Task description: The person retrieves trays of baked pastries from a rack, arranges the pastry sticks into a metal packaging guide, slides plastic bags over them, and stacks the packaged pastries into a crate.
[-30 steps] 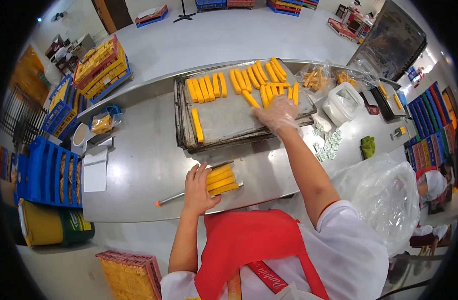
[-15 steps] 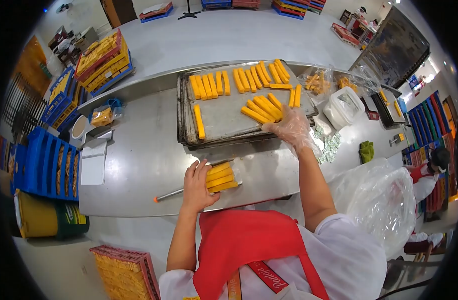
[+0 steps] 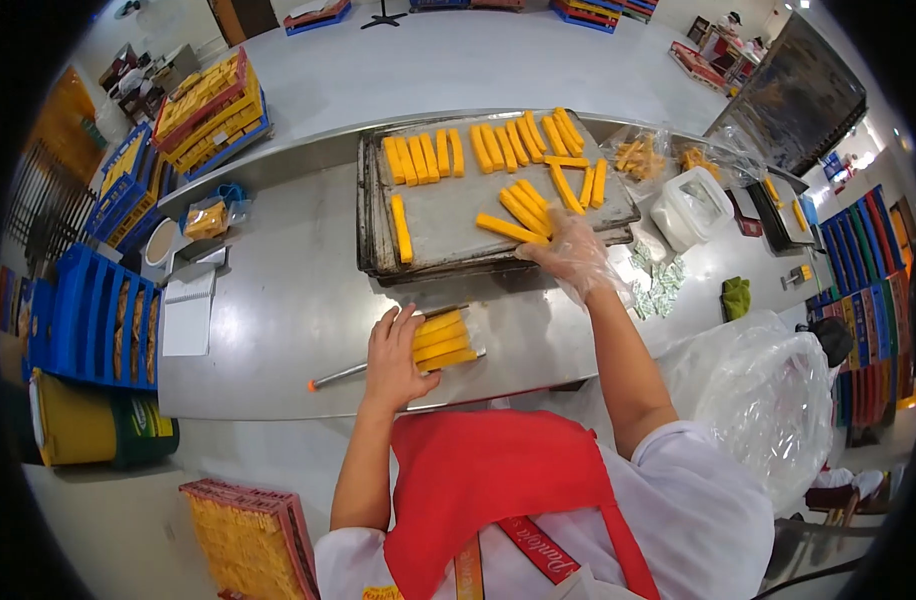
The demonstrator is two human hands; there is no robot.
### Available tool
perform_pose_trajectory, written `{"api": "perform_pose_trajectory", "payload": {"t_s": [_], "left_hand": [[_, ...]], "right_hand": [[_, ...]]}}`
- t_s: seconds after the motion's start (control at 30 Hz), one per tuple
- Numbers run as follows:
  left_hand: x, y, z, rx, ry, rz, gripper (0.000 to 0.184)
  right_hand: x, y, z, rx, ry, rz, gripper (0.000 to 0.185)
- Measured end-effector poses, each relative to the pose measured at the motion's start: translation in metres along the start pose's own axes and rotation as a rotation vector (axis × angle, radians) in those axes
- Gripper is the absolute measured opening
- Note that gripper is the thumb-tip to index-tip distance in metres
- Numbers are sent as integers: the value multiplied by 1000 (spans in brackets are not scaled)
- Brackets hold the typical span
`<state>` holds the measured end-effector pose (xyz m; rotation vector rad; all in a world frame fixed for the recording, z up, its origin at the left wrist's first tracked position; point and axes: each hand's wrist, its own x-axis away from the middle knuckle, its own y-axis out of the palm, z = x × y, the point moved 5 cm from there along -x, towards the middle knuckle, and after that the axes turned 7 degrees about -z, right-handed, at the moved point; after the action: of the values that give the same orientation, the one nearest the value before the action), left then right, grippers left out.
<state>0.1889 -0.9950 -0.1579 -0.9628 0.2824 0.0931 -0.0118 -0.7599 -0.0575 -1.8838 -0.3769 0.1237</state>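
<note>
My left hand, bare, is wrapped round the left end of a bagged stack of yellow sticks near the table's front edge. A metal rod with an orange tip lies beside it. My right hand, in a clear plastic glove, has its fingers on a group of yellow sticks at the front right of a metal tray. More sticks stand in rows along the tray's back, and a single stick lies at its left.
Right of the tray are a white tub, small printed packets, a green cloth and a big clear plastic bag. A notebook and a bagged pack lie left. Blue crates stand beyond the table's left end.
My right hand has drawn back toward the tray's front with several sticks, which now lie apart from the back rows. One stick leans separately near the right. My left hand stays on the stack.
</note>
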Motion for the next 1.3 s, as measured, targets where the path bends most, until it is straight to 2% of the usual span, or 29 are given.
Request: {"api": "perform_pose_trajectory", "payload": {"t_s": [0.1,0.17,0.2,0.27,0.3,0.37,0.43,0.47,0.5,0.53,0.6,0.67,0.7,0.73,0.8,0.83,0.9,0.93,1.0,1.03,1.1,1.13,1.2,1.23,1.3], "left_hand": [[1,2,-1,-10,0,-4,84],[0,2,-3,-15,-2,-9,85],[-1,2,-3,-25,11,-9,86],[1,5,-6,-29,1,-23,87],[1,5,-5,-32,4,-22,87],[1,5,-5,-20,-7,-25,86],[1,3,-5,-7,-29,-32,86],[0,2,-5,3,-16,-26,86],[1,3,-7,9,-10,-23,86],[1,3,-8,6,-22,-21,86],[0,4,-8,20,-6,-21,87],[1,4,-8,28,-5,-25,89],[0,4,-8,36,2,-27,90],[0,3,-7,35,-1,-27,90],[-1,1,-5,70,11,-53,92],[0,1,-6,64,8,-52,92],[-1,2,-8,79,-4,-57,93],[-1,2,-8,75,-10,-55,93],[0,3,-8,94,-5,-54,95],[1,5,-8,91,-7,-52,95],[0,6,-8,29,-37,-69,99],[-1,6,-6,18,-26,-53,99],[0,6,-4,3,-64,-41,101],[1,5,-3,6,-76,-48,102],[0,2,0,-8,-71,-41,102]], "right_hand": [[-4,19,11,-105,33,48,82],[-15,34,23,-138,-27,199,86],[-19,38,26,-140,-26,188,86],[-24,51,40,-406,-1,162,83],[-20,54,43,-601,-41,229,78],[-12,54,57,-630,-65,249,76],[9,42,43,-817,-69,215,72],[26,33,30,-974,-47,134,70],[30,41,36,-1125,-79,-41,67],[37,47,41,-1126,-82,-53,67],[54,77,34,-1448,-205,-533,68],[63,110,26,-1483,-226,-704,67],[64,120,15,-1261,-170,-655,68],[63,136,5,-1261,-172,-658,68],[60,154,-17,-954,-520,-423,65],[61,158,-21,-958,-525,-426,65],[68,157,-29,-672,-615,-268,58],[68,164,-29,-674,-620,-271,58],[63,181,-10,-1144,-418,-137,64],[66,188,-14,-1145,-422,-139,64],[65,200,-22,-1128,-261,-54,78],[65,207,-29,-1129,-281,-42,78],[64,213,-49,-483,-424,17,83],[60,199,-56,-484,-437,41,83],[54,169,-69,-141,-476,-39,65]]}}
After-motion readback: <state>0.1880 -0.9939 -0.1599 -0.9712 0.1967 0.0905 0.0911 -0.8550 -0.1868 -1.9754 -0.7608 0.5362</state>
